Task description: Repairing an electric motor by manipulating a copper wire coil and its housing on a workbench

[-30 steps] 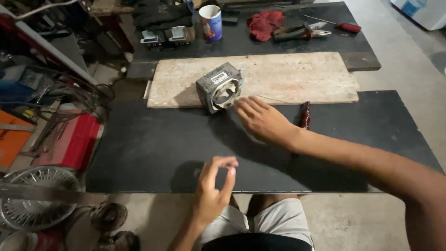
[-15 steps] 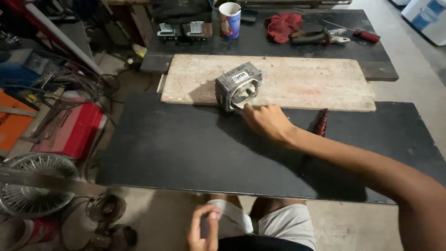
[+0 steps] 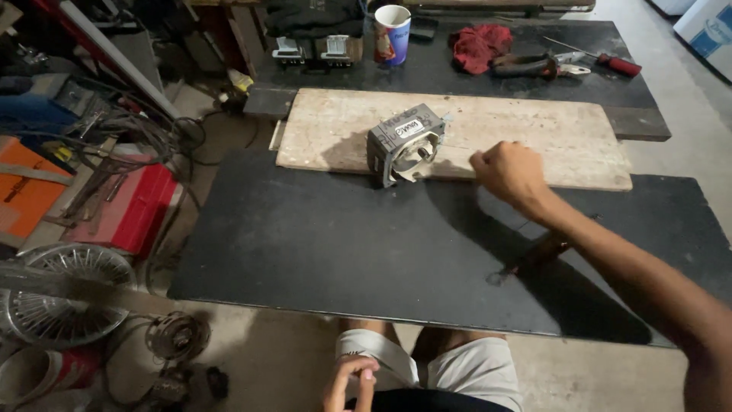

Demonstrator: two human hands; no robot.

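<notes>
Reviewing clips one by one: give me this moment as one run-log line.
right hand: fisted above wooden board, beside grey motor | left hand: down at lap | screwdriver: on black table

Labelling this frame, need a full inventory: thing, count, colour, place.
motor block: 1, grey metal, near edge of the wooden board
wooden board: 1, pale, across the back of the near table
near table: 1, black top, centre
far table: 1, dark, behind the board
cup: 1, white with print, far table
rag: 1, red, far table
pliers: 1, dark handles, far table beside the rag
screwdriver: 1, red handle, far table right
toolbox: 1, red, floor left
fan guard: 1, wire, floor lower left
right hand: closed fist above the board's near edge, right of the motor block
left hand: at the lap, fingers curled
</notes>
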